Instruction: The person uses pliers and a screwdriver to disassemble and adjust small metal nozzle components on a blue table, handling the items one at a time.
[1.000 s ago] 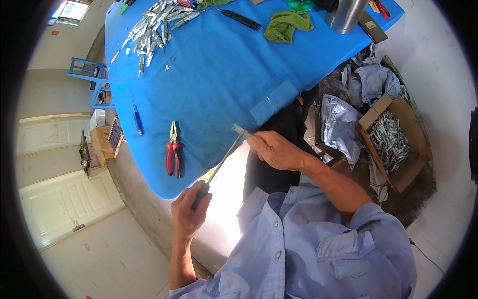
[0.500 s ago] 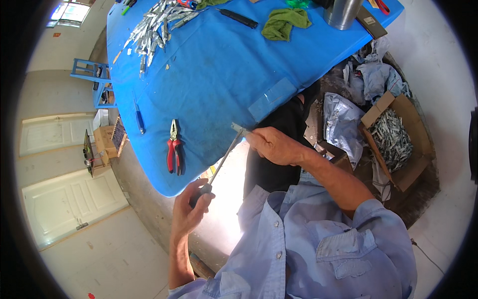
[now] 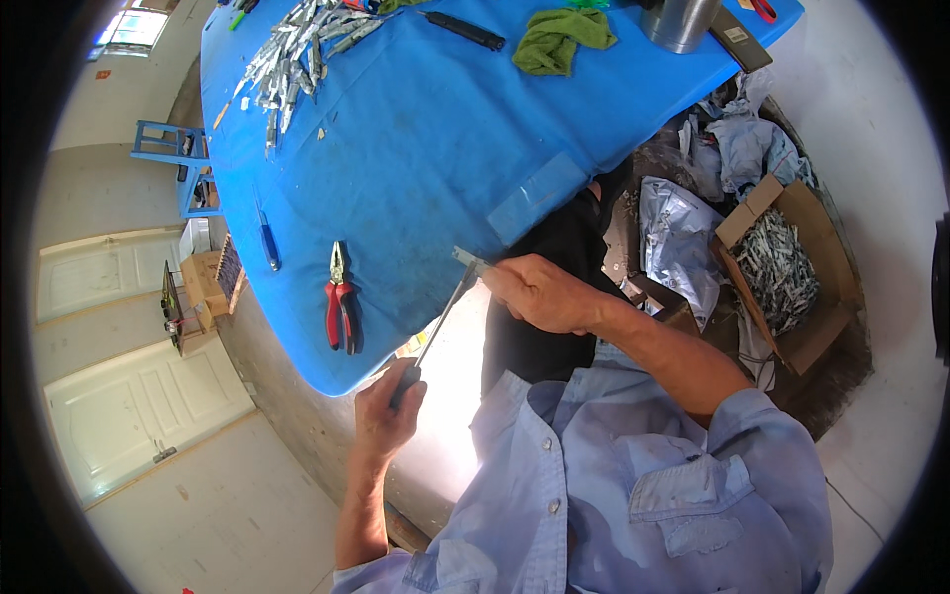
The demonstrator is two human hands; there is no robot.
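My left hand (image 3: 384,414) is closed round the dark handle of a long, thin metal tool, which looks like a file (image 3: 443,319). Its narrow shaft slants up toward my right hand (image 3: 542,293), whose fingers pinch a small grey metal piece (image 3: 467,258) at the front edge of the table. The far end of the shaft meets that piece or lies just under it; which of these I cannot tell. To the left on the blue tablecloth (image 3: 396,178) lie red-handled pliers (image 3: 339,302) and a blue-handled screwdriver (image 3: 268,243).
A pile of similar grey metal pieces (image 3: 287,74) lies at the far left of the table. Beyond are a black tool (image 3: 463,31), a green cloth (image 3: 559,42) and a metal cylinder (image 3: 681,22). An open cardboard box (image 3: 839,267) of metal pieces stands at right.
The view has shifted slightly. The file has turned a little in my left hand, and the metal piece in my right hand is tilted slightly differently. Both grips stay closed.
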